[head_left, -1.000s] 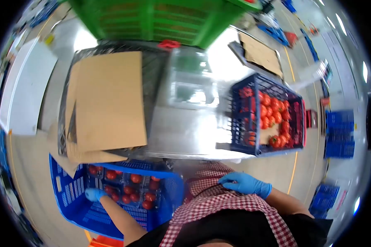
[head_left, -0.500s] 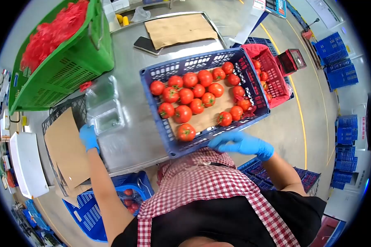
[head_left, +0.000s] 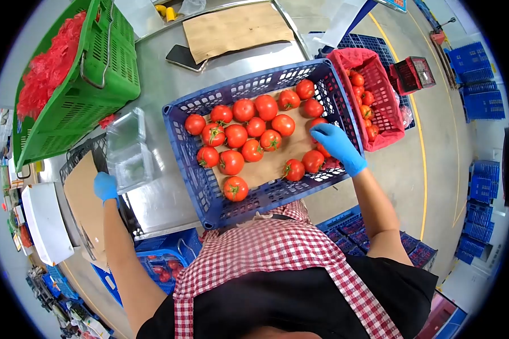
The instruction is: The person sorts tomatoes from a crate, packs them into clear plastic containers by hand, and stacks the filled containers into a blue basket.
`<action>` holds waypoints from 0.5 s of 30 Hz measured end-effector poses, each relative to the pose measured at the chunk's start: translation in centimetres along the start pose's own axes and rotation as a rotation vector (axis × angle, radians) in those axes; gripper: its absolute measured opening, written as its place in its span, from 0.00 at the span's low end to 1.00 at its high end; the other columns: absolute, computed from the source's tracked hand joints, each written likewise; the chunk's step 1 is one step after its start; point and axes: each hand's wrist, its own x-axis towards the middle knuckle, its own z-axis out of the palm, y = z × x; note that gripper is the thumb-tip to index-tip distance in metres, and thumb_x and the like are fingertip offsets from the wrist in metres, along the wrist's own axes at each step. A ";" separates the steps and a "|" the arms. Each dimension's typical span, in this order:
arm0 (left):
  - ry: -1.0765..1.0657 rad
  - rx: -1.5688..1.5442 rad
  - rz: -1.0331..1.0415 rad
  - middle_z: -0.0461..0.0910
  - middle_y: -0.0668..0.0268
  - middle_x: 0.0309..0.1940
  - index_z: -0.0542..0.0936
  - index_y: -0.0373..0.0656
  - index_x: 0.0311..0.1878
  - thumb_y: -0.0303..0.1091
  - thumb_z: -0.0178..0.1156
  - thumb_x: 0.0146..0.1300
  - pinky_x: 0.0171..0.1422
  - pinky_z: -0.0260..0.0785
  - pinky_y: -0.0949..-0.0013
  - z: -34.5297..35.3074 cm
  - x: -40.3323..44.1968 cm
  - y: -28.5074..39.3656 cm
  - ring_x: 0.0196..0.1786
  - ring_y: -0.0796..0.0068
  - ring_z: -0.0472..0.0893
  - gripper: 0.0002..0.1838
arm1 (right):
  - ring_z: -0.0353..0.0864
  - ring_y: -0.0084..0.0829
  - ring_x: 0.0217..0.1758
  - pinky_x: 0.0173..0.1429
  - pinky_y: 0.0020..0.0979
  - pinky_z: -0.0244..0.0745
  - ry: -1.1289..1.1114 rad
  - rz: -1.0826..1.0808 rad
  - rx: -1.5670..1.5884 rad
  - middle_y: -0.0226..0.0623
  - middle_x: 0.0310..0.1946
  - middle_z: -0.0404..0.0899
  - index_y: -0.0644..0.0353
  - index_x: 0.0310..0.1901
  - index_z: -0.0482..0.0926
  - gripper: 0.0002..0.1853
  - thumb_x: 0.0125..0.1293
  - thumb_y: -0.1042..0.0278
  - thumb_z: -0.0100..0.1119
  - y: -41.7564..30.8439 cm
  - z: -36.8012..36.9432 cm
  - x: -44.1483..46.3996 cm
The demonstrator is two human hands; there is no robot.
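Observation:
My right hand (head_left: 340, 148), in a blue glove, is over the right side of a dark blue plastic crate (head_left: 214, 209). Its fingers reach out over red tomatoes, partly covering one tomato (head_left: 322, 150); whether they touch it I cannot tell. Several more tomatoes (head_left: 236, 135) lie on brown paper (head_left: 268, 169) lining the crate. At the left, my gloved left hand (head_left: 105, 186) is closed at the edge of a brown cardboard sheet (head_left: 83, 198), its fingertips partly hidden. Beside it, clear plastic trays (head_left: 131, 164) sit on the metal table (head_left: 169, 192).
A green crate (head_left: 110, 73) with red netting stands at the left. Brown paper (head_left: 237, 31) and a phone (head_left: 184, 57) lie at the back. A red-lined crate (head_left: 385, 116) of tomatoes is on the right; a blue basket (head_left: 189, 248) is below the table.
My right hand has moved from the crate's near edge up and over the tomatoes at its right side. My left hand stays by the cardboard. The view has shifted slightly.

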 end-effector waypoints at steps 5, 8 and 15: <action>0.050 -0.079 0.067 0.81 0.49 0.29 0.82 0.39 0.27 0.38 0.61 0.49 0.38 0.73 0.52 -2.9 0.4 0.0 0.34 0.48 0.81 0.11 | 0.82 0.39 0.42 0.45 0.39 0.76 -0.055 0.264 0.121 0.50 0.41 0.80 0.66 0.55 0.73 0.30 0.60 0.48 0.59 -0.9 4.3 4.4; 0.022 -0.108 0.021 0.81 0.49 0.29 0.82 0.39 0.26 0.40 0.61 0.49 0.39 0.73 0.52 -4.9 0.5 0.9 0.34 0.47 0.81 0.12 | 0.82 0.40 0.43 0.43 0.41 0.78 -0.199 0.521 0.304 0.52 0.44 0.79 0.67 0.58 0.69 0.39 0.56 0.41 0.62 0.1 7.1 7.8; -0.129 -0.194 0.030 0.81 0.48 0.30 0.83 0.39 0.26 0.38 0.62 0.47 0.42 0.73 0.53 0.2 2.6 -2.1 0.36 0.47 0.81 0.11 | 0.73 0.36 0.57 0.59 0.35 0.71 0.143 0.029 0.159 0.42 0.54 0.71 0.63 0.59 0.67 0.41 0.39 0.68 0.75 1.2 8.6 7.1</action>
